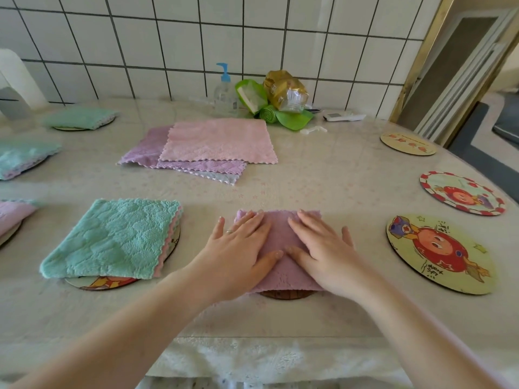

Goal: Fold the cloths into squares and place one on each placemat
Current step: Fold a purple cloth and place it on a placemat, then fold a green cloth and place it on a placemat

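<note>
Right now the folded purple cloth (280,248) lies low in the middle of the frame on a round placemat (286,295), of which only a brown sliver of rim peeks out below it. Both hands lie flat on top: the left hand (238,248) with fingers straight and slightly spread, a ring on one, and the right hand (323,248) likewise flat with fingers a little apart, thumbs nearly meeting over the cloth.

To the left, a folded green cloth (112,237) covers most of another placemat (104,283). To the right, three bare placemats sit apart from one another: a cartoon one (438,252) nearest, a red-bordered one (462,193) above it, a pale one (407,143) furthest up. Behind the hands, in the centre, an unfolded stack waits: a pink cloth (219,141) over a purple one (202,165).

Along the left edge more folded cloths are cut off by the frame, and the mats under them are barely visible. Against the tiled wall stand a pump bottle (224,94) and crumpled bags (280,96), their labels too blurred to read.
</note>
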{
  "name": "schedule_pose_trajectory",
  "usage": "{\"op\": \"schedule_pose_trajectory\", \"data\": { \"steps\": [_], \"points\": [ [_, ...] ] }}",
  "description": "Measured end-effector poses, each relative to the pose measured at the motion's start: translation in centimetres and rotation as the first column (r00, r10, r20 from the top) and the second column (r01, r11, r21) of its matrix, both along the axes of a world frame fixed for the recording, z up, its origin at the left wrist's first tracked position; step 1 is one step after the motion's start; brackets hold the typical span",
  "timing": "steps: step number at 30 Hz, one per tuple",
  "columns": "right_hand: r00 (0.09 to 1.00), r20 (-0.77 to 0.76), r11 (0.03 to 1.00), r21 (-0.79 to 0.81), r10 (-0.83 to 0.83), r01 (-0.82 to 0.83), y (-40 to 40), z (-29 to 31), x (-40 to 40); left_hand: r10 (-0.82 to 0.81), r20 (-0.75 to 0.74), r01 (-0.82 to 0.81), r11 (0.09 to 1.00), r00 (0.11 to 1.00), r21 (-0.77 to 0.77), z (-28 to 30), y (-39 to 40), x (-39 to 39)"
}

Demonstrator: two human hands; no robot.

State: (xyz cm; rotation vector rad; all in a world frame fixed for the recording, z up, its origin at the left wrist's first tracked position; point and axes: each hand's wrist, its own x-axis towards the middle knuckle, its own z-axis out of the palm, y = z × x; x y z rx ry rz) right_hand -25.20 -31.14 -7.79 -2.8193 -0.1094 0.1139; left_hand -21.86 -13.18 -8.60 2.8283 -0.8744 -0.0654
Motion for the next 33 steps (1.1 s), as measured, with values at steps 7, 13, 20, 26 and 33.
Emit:
{"op": "schedule_pose_trajectory", "data": {
  "steps": [7, 13, 20, 26, 33],
  "points": [
    [0.998, -0.055, 0.998, -0.044, -0.036, 0.033, -0.6, -0.4, -0.2, 0.020, -0.037, -0.019, 0.999, 0.999, 0.039, -0.1, 0.1, -0.1],
    [0.990, 0.140, 0.994, 0.109, -0.020, 0.005, -0.2, 1.2, 4.0, 0.031, -0.021, -0.032, 0.998, 0.999, -0.052, 2.2, 1.4, 2.7],
    [0.987, 0.119, 0.994, -0.009, 0.105, -0.105, 0.3, 1.9, 13.3, 0.159, 0.004, -0.158, 0.985, 0.987, -0.070, 3.0, 5.6, 11.8],
    [0.992, 0.006, 0.984, -0.123, 0.128, -0.127, 2.1, 0.4, 19.9, 0.255, 0.073, -0.258, 0.966, 0.964, 0.028, 1.1, 7.7, 18.7],
    [0.993, 0.077, 0.982, -0.176, 0.090, -0.075, 2.3, -1.3, 23.7, 0.217, 0.103, -0.226, 0.971, 0.971, 0.076, -0.5, 9.6, 22.8]
  ]
}}
